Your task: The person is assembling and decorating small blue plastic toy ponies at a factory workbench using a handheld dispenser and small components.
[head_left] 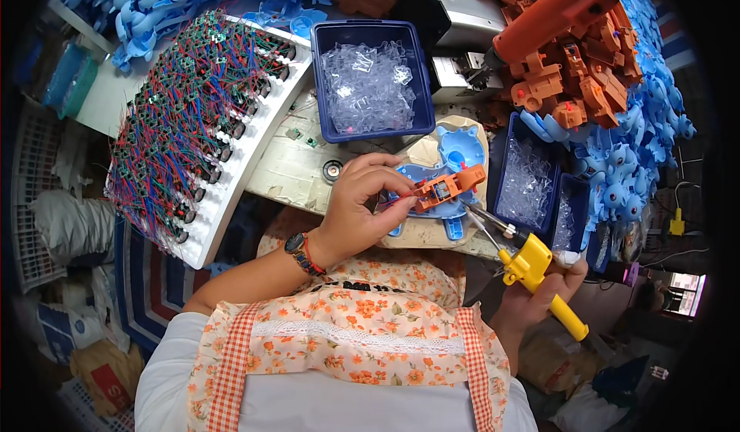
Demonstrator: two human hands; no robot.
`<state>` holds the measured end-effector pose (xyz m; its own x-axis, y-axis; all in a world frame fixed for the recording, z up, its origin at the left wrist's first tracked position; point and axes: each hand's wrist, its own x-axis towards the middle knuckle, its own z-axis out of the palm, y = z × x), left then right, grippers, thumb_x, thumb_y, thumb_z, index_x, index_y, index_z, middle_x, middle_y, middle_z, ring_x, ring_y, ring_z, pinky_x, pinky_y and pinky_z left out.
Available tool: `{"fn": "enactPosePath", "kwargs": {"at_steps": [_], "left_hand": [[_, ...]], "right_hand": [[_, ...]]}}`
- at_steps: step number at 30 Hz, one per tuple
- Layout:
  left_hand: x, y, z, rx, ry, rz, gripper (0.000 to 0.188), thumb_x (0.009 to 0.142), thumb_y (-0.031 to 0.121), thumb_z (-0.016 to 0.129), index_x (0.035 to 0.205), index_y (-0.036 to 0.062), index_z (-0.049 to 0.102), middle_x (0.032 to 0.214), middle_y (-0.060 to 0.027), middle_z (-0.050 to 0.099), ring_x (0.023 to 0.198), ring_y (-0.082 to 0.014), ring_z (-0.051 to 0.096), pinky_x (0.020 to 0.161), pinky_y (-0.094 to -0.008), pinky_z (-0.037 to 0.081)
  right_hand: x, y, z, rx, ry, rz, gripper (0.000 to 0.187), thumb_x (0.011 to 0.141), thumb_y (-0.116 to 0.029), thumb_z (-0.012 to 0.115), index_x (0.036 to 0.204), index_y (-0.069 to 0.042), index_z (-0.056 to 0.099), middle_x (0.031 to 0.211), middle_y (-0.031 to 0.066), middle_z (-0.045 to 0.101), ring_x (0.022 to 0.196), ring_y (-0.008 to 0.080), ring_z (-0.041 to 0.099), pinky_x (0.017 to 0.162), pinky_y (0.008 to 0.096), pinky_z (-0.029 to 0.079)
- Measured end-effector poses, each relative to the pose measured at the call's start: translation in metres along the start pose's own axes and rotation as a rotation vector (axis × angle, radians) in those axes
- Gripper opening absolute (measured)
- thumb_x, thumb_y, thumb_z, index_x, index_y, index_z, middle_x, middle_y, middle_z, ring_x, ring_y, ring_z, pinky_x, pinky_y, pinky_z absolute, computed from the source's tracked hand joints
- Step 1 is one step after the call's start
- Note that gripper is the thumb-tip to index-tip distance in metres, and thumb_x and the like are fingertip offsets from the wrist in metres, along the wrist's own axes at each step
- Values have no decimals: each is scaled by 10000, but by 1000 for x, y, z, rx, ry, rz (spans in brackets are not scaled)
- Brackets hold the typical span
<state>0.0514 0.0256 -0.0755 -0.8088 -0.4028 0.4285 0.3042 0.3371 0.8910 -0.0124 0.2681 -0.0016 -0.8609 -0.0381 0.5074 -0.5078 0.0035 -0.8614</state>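
My right hand [537,299] grips a yellow soldering gun [532,266] by its handle. Its metal tip and a thin feed tube point up and left, close to an orange plastic housing [441,191]. My left hand [347,212] is closed in a pinch on thin red wires [390,200] at the housing's left end. The housing lies over a blue plastic toy shell [461,148], which rests on a tan board [428,237] at the table's front edge. The pinching fingertips hide part of the housing and wires.
A foam tray [208,239] of wired circuit boards stands left. A dark blue bin [317,85] of clear plastic pieces sits behind my left hand, with similar bins [512,131] at right. An orange power tool [555,16] hangs above orange housings [593,93]. Blue shells [624,178] are heaped right.
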Motion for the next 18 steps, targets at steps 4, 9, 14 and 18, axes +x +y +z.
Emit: {"fn": "enactPosePath", "kwargs": {"at_steps": [4,9,14,18], "left_hand": [[4,5,6,-84,151,-104,106,737,100,767,794,82,679,865,-46,695,950,-252,650,833,-368,456],[12,7,9,-18,137,-89,104,726,99,771,781,82,685,832,-56,674,844,-229,636,782,-360,452],[17,8,10,66,123,-40,104,717,105,774,766,86,684,824,-49,671,828,-217,632,781,-354,439],[17,8,10,61,133,-54,107,716,108,773,764,89,680,817,-43,668,821,-213,627,781,-350,429]], "right_hand": [[-1,-9,10,-42,-130,-61,526,885,-404,698,1136,-34,422,986,123,558,838,155,573,784,287,499],[7,-7,15,-117,-327,-236,435,875,-304,698,1095,-29,442,872,138,571,682,160,543,621,291,460],[16,-12,27,-166,-328,-287,338,844,-280,712,979,-45,511,674,91,534,547,170,497,543,280,407],[21,-14,28,-187,-386,-321,320,831,-242,706,998,-46,515,687,90,538,552,165,501,529,280,404]]}}
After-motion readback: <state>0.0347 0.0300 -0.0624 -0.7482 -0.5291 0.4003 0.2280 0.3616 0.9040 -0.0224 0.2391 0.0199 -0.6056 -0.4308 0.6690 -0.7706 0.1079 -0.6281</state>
